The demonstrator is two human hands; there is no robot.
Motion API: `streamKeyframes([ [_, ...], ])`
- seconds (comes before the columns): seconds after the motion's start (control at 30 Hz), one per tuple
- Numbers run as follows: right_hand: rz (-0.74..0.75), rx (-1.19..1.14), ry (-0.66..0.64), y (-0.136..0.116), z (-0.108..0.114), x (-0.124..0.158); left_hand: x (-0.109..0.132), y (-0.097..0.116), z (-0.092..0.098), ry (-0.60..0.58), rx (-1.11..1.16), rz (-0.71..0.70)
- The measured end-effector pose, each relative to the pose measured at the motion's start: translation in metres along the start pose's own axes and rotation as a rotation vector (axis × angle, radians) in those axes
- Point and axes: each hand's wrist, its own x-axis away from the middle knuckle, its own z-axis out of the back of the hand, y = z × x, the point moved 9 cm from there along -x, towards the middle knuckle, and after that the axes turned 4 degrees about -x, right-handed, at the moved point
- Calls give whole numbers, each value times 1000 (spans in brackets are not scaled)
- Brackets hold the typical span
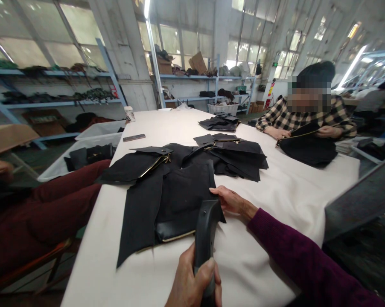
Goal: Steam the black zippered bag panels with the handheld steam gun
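My left hand (195, 279) is closed around the grip of a black hand tool (205, 230) with a thick curved body and a small screw near its top. The tool's upper end overlaps the right edge of a black zippered fabric pouch piece (186, 192) on the table. Thumb and fingers of my right hand (229, 199) pinch that same edge, just beyond the tool. A gold zipper runs along the piece's near side, beside a shiny black strip. More black fabric (141, 213) lies under and left of it. The tool's working end cannot be made out.
Stacks of black zippered pieces (234, 155) lie farther up the white-covered table (176, 121), with a phone (134, 137) at the left edge. Across the table, a co-worker in a checked shirt (271, 117) holds a black zippered piece. A person in dark red trousers (67, 187) sits left.
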Motion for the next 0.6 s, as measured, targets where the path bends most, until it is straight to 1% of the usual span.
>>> streamKeyframes([
  [0.1, -8, 5, 37, 1, 3, 0, 0, 1, -1, 5, 1, -11],
  [0.17, -7, -4, 7, 1, 0, 0, -1, -1, 3, 48, -13, 18],
  [0.23, -11, -14, -47, 1, -4, 0, 0, -1, 13, 130, -40, 27],
  [0.33, -31, -21, -95, 4, -8, 0, 1, 7, 33, 266, -50, -45],
  [0.4, -34, -32, -98, 5, -8, 0, 1, 11, 41, 309, -40, -84],
  [0.5, -25, -44, -85, 3, -8, 0, 2, 9, 41, 291, -34, -74],
  [0.6, -27, -29, -55, 1, -7, 0, 1, 4, 28, 206, -38, -34],
])
